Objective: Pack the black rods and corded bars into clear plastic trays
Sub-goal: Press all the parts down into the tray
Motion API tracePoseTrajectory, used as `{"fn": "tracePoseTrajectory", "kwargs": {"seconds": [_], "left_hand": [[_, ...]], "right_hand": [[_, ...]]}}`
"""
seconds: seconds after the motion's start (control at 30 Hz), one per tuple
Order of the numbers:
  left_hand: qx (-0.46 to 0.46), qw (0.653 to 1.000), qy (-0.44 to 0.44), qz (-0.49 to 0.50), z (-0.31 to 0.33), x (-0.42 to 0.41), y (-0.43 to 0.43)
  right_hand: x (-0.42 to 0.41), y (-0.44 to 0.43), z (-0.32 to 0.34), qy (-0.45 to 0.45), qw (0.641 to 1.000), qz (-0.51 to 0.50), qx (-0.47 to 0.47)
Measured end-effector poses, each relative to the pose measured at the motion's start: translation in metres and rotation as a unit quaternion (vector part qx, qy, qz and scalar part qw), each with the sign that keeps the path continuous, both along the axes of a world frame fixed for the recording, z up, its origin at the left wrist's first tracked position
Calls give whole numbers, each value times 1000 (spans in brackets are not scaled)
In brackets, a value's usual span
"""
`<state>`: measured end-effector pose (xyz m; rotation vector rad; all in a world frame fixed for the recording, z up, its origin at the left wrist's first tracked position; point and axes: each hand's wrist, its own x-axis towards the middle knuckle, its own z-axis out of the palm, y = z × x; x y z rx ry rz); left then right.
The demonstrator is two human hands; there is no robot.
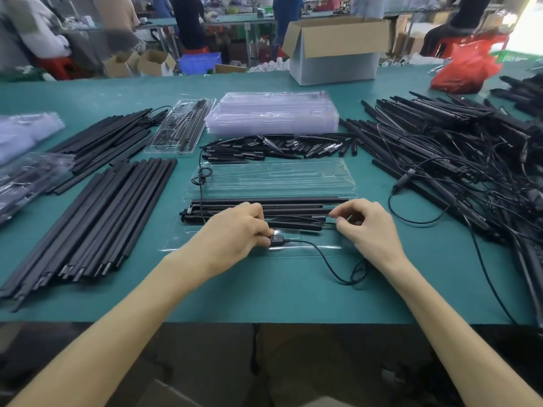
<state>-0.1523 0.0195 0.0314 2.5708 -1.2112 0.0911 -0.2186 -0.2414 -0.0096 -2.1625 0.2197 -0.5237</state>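
Cropped at right: corded bars (458, 160).

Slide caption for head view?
Left hand holds inline switch, right hand pinches its cord, over black rods in clear tray.

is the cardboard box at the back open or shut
Open: the cardboard box has its top flaps standing up.

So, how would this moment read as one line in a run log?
left hand: pinches control box | right hand: pinches cord | black rods: lying in clear tray
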Motion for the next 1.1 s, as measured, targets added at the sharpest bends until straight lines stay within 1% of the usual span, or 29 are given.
{"fn": "tracePoseTrajectory", "kwargs": {"seconds": [0.07, 0.2, 0.33, 0.47, 0.67, 0.77, 0.87, 1.0, 1.1], "left_hand": [[-15, 1000, -3, -8, 3, 4, -6], [-118, 992, -42, -1, -2, 11, -31], [-169, 985, -20, 25, -12, 24, -60], [-154, 988, 21, 15, -29, 29, -72], [-114, 990, 61, 47, -33, 38, -72], [-116, 989, 69, 51, -34, 37, -72], [-126, 988, 75, 53, -34, 38, -72], [-138, 985, 84, 55, -35, 40, -71], [-144, 984, 84, 56, -35, 40, -71]], "right_hand": [[-1, 0, 0, 1, 1000, 3, 9], [-1, -1, 0, 7, 1000, 13, 14], [-1, 0, 1, 5, 1000, 10, 9], [0, -1, -2, 11, 1000, 14, 14], [-1, 0, 0, 7, 1000, 11, 26], [-11, -4, 7, 9, 998, 45, 31], [-30, -15, 14, 10, 998, 67, -8], [-62, -34, 21, 4, 996, 62, -59], [-82, -45, 24, 32, 990, 99, -91]]}}
